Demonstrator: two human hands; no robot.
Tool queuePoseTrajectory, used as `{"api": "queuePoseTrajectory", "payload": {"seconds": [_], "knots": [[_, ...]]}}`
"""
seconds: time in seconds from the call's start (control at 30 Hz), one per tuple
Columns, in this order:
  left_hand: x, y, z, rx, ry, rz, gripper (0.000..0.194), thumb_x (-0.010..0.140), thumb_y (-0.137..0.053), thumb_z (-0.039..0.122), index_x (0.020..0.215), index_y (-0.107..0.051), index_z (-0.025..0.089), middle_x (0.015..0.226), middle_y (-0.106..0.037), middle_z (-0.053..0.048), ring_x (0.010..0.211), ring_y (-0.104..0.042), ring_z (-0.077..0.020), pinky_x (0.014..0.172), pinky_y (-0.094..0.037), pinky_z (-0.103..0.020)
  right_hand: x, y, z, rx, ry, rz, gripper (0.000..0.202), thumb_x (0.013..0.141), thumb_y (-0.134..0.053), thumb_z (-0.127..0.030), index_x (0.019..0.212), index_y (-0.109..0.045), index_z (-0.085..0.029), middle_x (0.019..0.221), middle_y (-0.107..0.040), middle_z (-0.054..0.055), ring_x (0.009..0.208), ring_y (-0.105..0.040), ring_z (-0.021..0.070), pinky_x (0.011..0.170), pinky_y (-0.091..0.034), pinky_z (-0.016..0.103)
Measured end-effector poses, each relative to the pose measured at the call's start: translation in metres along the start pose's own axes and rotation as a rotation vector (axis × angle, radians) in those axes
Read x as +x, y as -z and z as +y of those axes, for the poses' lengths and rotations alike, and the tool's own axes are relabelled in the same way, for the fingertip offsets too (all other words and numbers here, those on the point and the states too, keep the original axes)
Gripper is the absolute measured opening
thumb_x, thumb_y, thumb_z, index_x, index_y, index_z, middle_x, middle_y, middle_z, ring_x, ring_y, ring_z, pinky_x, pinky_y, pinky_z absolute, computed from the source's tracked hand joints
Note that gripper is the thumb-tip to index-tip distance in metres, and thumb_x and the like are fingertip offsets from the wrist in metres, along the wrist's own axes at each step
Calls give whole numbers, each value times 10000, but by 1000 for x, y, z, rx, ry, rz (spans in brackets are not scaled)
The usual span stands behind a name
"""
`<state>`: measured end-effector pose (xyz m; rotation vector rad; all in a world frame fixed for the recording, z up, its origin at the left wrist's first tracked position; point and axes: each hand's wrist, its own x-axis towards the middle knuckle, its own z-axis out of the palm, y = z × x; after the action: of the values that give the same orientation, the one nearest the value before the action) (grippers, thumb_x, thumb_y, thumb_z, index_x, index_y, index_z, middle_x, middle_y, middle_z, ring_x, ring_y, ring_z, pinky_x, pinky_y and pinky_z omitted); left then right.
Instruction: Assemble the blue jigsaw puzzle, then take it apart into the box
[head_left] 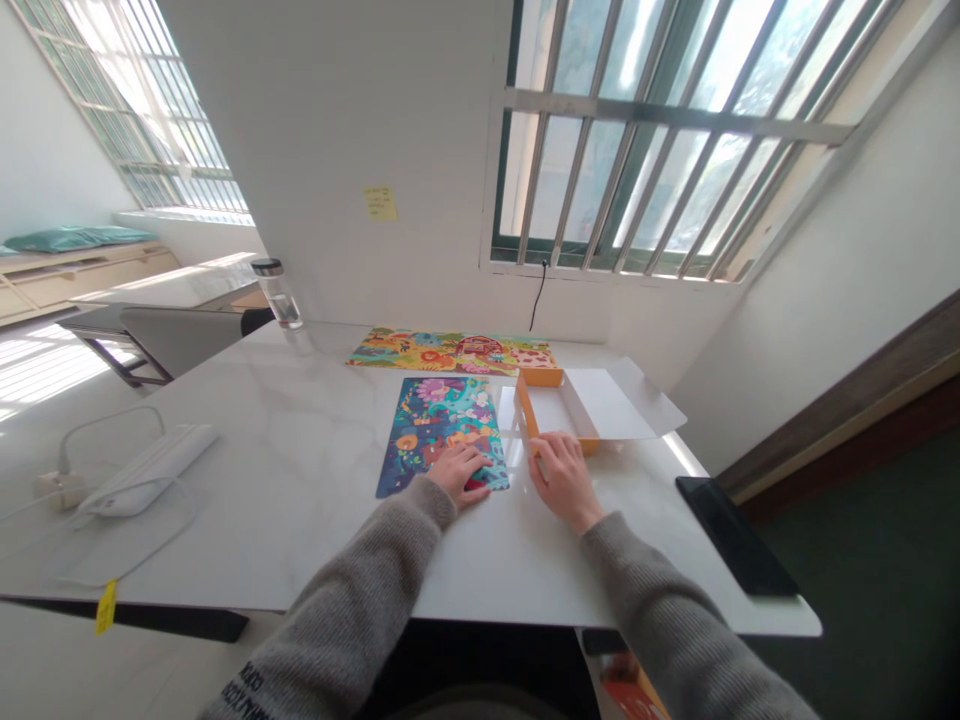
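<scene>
A colourful jigsaw puzzle (427, 432) with animals and plants on a dark blue and teal ground lies flat on the white table. My left hand (459, 474) rests palm down on its lower right part, fingers spread, covering some of the picture. To the right stands a shallow orange cardboard box (527, 408) with a white inside, its white lid flap (611, 400) folded out to the right. Bent over the box's near left corner, my right hand (562, 478) grips the edge; its fingertips are partly hidden.
A long picture puzzle (450, 352) lies along the wall. At the back left stands a clear bottle (279, 294). A white power strip (150, 470) with cables lies on the left, and a black flat object (735, 537) near the right edge. A barred window is above.
</scene>
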<state>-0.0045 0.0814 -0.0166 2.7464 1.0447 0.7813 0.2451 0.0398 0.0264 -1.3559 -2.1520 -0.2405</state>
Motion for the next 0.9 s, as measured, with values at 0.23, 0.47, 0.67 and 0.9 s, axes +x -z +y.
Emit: {"api": "queuePoseTrajectory", "payload": {"seconds": [0.23,0.47,0.67,0.9], "knots": [[7,-1,9,153,-115,17,165,896,-562,307,909,-660,174,885,-675,-94,914,-605,-242,828,-526,-380,-9,-13,-26,248,182,-154,329,944,-484,-176,1259,-573,-212,1175,-620,109,1157,-514,255,1027,-416,433],[6,-2,2,-22,8,92,226,956,-494,312,939,-683,190,889,-703,-73,884,-632,-205,830,-536,-341,3,-31,-18,260,136,-208,228,986,-475,-211,1132,-648,-243,1068,-685,80,1032,-571,232,907,-458,377],[4,-1,-3,-255,76,88,278,831,-680,343,1041,-672,161,912,-697,-83,893,-632,-226,855,-528,-371,11,-37,-17,411,-47,-148,208,993,-428,-233,942,-629,-210,874,-655,61,869,-589,213,807,-469,326],[4,14,7,-591,351,170,349,902,-564,485,893,-647,147,771,-666,-26,600,-564,-124,590,-484,-256,15,-36,-43,785,-160,-229,228,991,-412,-333,1150,-529,-218,748,-612,-2,689,-589,173,716,-473,302]]}}
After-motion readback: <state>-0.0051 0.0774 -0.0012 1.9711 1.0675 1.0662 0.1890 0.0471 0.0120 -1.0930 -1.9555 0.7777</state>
